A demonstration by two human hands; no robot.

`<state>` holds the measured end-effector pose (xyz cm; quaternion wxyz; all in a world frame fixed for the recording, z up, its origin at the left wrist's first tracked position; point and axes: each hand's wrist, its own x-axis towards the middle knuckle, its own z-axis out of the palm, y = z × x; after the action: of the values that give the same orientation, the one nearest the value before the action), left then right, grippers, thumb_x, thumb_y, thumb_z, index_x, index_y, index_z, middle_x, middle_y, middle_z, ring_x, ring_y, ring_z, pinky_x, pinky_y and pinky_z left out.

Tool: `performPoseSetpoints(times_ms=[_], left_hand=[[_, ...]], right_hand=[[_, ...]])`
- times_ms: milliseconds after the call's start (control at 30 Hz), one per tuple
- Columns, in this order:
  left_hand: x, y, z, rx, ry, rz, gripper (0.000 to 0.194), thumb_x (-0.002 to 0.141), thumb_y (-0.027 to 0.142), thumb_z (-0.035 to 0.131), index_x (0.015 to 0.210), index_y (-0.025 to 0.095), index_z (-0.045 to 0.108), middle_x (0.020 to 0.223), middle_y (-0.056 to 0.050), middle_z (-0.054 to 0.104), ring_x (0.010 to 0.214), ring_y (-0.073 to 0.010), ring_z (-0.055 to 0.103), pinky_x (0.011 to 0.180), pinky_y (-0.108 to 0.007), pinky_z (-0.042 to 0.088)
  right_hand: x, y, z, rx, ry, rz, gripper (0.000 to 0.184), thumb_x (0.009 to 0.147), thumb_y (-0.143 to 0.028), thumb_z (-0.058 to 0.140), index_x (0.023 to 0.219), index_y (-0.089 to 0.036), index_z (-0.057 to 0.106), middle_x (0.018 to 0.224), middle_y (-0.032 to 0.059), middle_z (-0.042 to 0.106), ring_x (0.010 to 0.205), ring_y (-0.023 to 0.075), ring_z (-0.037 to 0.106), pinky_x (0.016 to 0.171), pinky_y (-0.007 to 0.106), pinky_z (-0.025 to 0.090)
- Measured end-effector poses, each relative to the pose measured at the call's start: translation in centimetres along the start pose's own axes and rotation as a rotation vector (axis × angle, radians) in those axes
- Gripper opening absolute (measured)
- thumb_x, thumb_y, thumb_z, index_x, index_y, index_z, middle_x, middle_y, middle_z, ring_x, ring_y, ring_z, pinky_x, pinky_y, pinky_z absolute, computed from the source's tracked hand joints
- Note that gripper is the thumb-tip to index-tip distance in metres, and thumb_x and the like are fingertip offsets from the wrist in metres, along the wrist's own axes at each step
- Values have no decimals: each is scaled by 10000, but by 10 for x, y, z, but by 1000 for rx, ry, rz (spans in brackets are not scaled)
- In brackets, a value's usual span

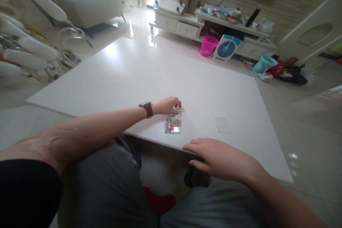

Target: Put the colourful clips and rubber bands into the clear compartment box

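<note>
My left hand (168,105), with a brown-strapped watch on the wrist, reaches over the white table (133,74) and pinches a small pale item just above a clear box of coloured beads (173,125). What it pinches is too small to name. My right hand (217,156) lies flat on the table's near edge, fingers stretched out and pointing left, holding nothing. A clear flat lid (222,124) lies on the table to the right of the bead box.
A white TV cabinet (213,28) with dishes stands at the back, with a pink basket (208,45), a blue fan (227,47) and a teal basket (264,64) on the floor before it. A white sofa (80,3) is back left.
</note>
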<state>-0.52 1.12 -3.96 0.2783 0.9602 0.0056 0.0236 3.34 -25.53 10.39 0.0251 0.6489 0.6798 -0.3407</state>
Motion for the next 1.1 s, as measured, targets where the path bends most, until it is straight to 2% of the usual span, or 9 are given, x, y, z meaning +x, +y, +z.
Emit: performPoseSetpoints(times_ms=[167,367,533,733,867,1100], left_hand=[[4,7,4,18,-8,-41,243,756,321,639,940,176,701,944,-56,658,759,-151,587,677,-256,424],[6,8,5,89,-21,-78,116,717,240,604,791,182,671,870,-63,680,754,-180,597,629,-276,406],[7,6,2,110,-32,-79,112,727,205,560,736,188,671,843,-64,701,749,-185,598,617,-286,379],[6,3,-10,43,-27,-42,159,811,220,579,814,174,731,774,-43,714,666,-141,577,623,-262,383],[5,5,-17,-30,-18,-32,147,809,185,627,868,149,756,776,-47,727,678,-128,595,640,-240,398],[5,7,-16,-189,-26,-50,150,810,180,637,883,132,759,785,-53,748,700,-129,636,654,-230,434]], right_hand=[[1,-2,-2,11,0,1,274,963,-346,538,1178,-221,652,1062,90,701,963,250,651,819,355,470],[1,-2,-2,5,6,2,274,965,-347,538,1181,-221,650,1055,88,699,955,249,648,809,358,468],[1,-2,-2,1,7,-5,253,965,-338,539,1164,-226,648,1059,77,699,949,245,649,805,357,475],[0,-1,-2,2,-2,2,263,964,-341,539,1176,-226,646,1072,79,701,965,248,651,815,363,482],[0,-1,-2,-1,-6,2,266,964,-337,537,1179,-222,644,1077,81,700,967,251,652,812,368,484],[1,1,0,-5,-8,7,262,958,-334,549,1173,-220,646,1069,78,700,966,250,653,818,370,485]])
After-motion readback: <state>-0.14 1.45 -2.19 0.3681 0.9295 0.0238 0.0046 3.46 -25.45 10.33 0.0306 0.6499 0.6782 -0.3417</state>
